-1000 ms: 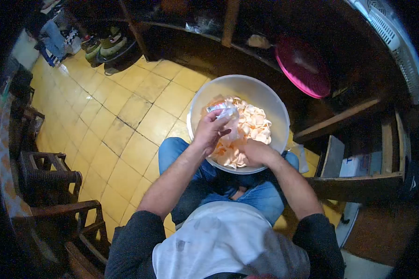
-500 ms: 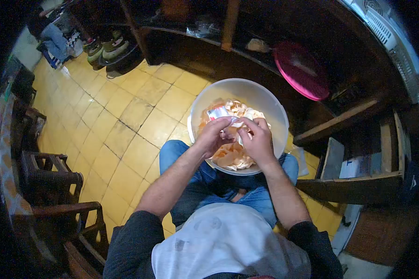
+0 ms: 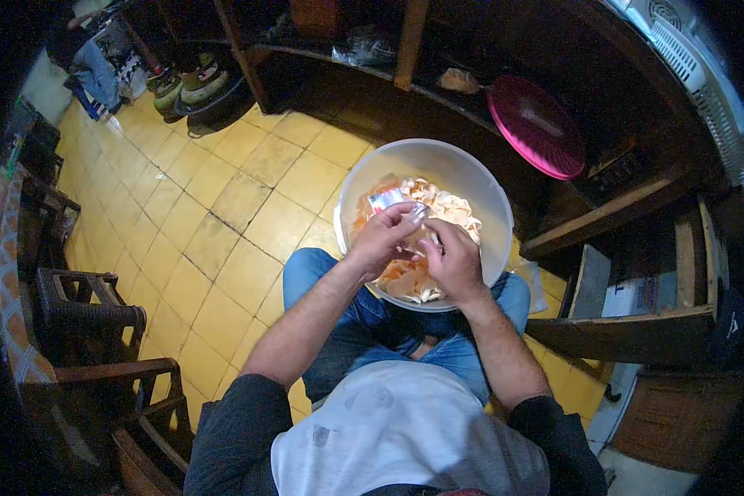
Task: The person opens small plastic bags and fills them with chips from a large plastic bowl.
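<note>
A wide, whitish plastic tub [image 3: 492, 186] stands between my knees, with many thin, pale orange chip-like pieces [image 3: 446, 202] inside. Above them, my left hand [image 3: 380, 237] pinches a shiny plastic bag [image 3: 386, 199] with silver and red print, its crinkled edge at my thumb and fingertips. My right hand [image 3: 457, 258] is close beside it, fingers curled and thumb pressed in near the bag. What those right fingertips hold, if anything, is too small and covered to make out.
A pink round plastic lid or basket [image 3: 537, 128] leans at the dark wooden shelf. Wooden chairs [image 3: 91, 302] stand at left on yellow floor tiles [image 3: 231, 223]. Shoes [image 3: 198, 87] lie at the back, and an open wooden compartment [image 3: 628, 326] is on the right.
My left thumb and fingers have shifted up along the bag's edge. The right hand has drawn slightly down and right, leaving a wider gap between the hands.
</note>
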